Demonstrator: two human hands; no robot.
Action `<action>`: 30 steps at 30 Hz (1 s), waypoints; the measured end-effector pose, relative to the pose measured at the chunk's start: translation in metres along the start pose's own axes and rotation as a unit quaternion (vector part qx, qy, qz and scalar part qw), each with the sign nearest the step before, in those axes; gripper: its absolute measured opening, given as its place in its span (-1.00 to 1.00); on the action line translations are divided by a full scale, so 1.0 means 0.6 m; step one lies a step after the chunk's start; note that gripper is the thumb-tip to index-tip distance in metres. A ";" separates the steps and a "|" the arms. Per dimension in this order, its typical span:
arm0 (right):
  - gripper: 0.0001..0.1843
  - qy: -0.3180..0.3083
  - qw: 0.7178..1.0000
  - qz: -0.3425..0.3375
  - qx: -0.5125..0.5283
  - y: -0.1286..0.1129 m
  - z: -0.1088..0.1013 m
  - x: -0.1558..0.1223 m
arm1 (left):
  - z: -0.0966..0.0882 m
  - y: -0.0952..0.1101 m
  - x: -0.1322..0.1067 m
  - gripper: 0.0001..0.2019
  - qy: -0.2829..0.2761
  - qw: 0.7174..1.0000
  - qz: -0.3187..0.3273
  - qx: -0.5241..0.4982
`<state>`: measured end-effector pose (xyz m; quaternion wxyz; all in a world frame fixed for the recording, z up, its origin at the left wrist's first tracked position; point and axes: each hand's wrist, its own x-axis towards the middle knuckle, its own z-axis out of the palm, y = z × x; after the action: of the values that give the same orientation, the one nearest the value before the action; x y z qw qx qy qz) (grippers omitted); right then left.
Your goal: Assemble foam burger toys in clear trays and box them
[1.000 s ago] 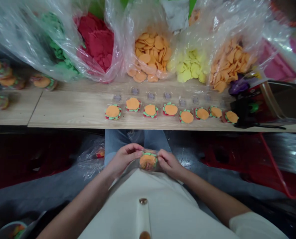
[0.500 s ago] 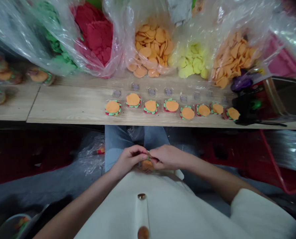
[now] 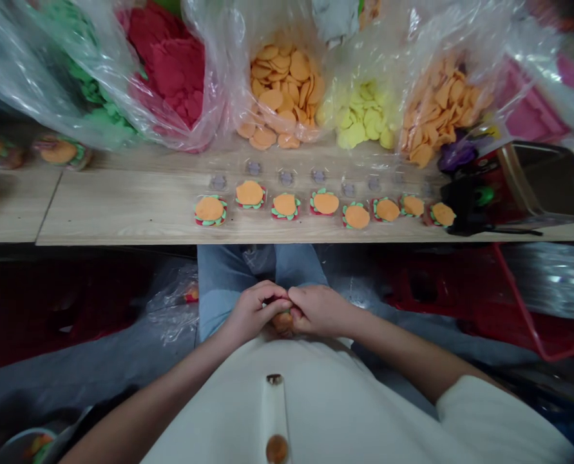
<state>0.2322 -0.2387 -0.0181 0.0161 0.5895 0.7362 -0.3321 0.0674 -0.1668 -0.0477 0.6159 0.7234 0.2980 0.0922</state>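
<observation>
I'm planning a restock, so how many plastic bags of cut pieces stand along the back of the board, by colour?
Green bag: 1
Red bag: 1
Orange bags: 2
Yellow bag: 1
Total: 5

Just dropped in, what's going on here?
A seated person pinches a small orange craft piece between their left hand and right hand, over their lap. On the wooden board ahead sits a row of similar pieces in clear packets, behind it clear bags of orange, yellow and red cut shapes.
</observation>
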 end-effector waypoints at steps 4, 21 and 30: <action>-0.84 -0.004 0.999 -0.020 0.027 -0.001 0.010 -0.004 | 0.007 0.002 -0.010 -0.87 0.014 1.000 -0.005 -0.005; -0.83 0.037 0.998 -0.051 -0.031 0.009 -0.003 -0.013 | -0.007 0.008 -0.002 -0.87 -0.035 0.985 -0.069 -0.153; -0.82 0.000 0.998 -0.063 -0.016 0.005 0.007 -0.016 | 0.010 0.011 -0.018 -0.87 -0.002 1.000 -0.001 0.003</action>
<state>0.2358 -0.2487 -0.0191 0.0044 0.5414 0.7770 -0.3211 0.0639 -0.1780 -0.0401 0.6144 0.7253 0.2977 0.0889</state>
